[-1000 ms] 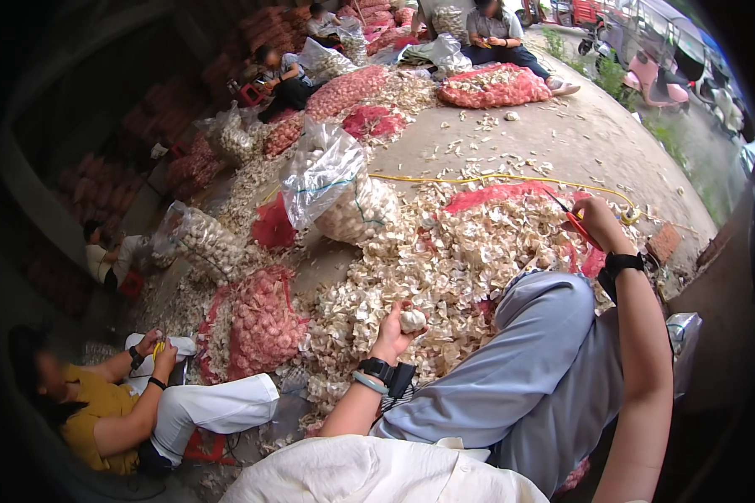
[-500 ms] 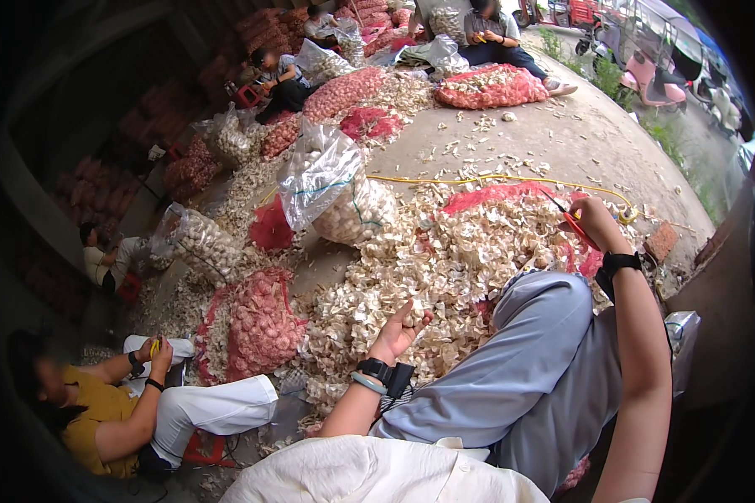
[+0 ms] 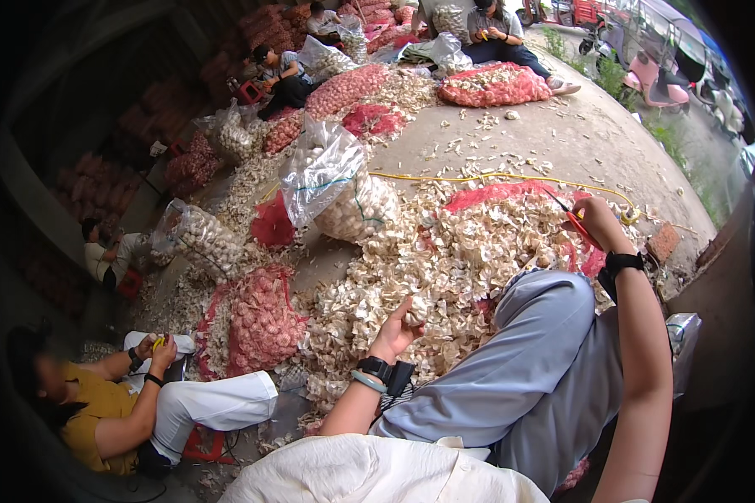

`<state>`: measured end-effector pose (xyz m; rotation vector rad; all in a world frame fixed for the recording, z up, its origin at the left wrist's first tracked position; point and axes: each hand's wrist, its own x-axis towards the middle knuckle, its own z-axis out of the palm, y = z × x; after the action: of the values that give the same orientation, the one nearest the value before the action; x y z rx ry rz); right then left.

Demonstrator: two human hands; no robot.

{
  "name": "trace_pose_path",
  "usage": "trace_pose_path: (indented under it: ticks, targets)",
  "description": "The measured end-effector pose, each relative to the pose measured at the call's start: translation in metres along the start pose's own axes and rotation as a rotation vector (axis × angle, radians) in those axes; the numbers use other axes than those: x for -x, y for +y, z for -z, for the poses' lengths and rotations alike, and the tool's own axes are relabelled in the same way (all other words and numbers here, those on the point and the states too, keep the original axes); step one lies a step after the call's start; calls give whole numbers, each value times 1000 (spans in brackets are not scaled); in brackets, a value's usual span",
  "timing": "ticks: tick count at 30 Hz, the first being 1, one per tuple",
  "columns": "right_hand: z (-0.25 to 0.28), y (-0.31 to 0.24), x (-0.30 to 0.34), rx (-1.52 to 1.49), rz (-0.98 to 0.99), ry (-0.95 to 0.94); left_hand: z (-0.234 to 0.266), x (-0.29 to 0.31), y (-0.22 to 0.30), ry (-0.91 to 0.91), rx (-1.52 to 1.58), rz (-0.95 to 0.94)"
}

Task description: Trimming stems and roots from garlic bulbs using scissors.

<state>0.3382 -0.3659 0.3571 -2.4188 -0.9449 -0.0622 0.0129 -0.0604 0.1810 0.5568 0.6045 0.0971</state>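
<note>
My left hand (image 3: 397,332) is closed round a white garlic bulb (image 3: 416,311), held low over a wide heap of dry garlic skins (image 3: 445,268). Off to the right, above the heap's edge, my right hand (image 3: 599,220) grips red-handled scissors (image 3: 575,220), their thin blades pointing up and left. The blades are well apart from the bulb. Under the right hand, part of a red net bag (image 3: 591,260) shows among the skins beside my knee.
A clear plastic bag of garlic (image 3: 356,208) stands beyond the heap. A full red net bag (image 3: 264,323) lies at left, near a co-worker in yellow (image 3: 101,411). A yellow cord (image 3: 495,176) crosses the concrete; a brick (image 3: 663,242) lies at right. Other people sit farther back.
The garlic bulb has turned in my left hand and shows more, with the fingers shifted to its left side. My right hand and the scissors have hardly moved.
</note>
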Motion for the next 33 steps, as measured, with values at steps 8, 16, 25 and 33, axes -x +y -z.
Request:
trace_pose_path:
  ticks: [8,16,25,33]
  targets:
    - [-2,0,-2,-6,26,7,13,-3,-5,-101,-225,-134]
    - [1,1,1,-18,-3,11,-22,11,-2,-161,-250,-132]
    - [-1,7,-2,-21,27,23,-10,5,-3,-56,-160,-203]
    - [-2,10,-1,-37,20,38,-14,5,-2,147,-184,-228]
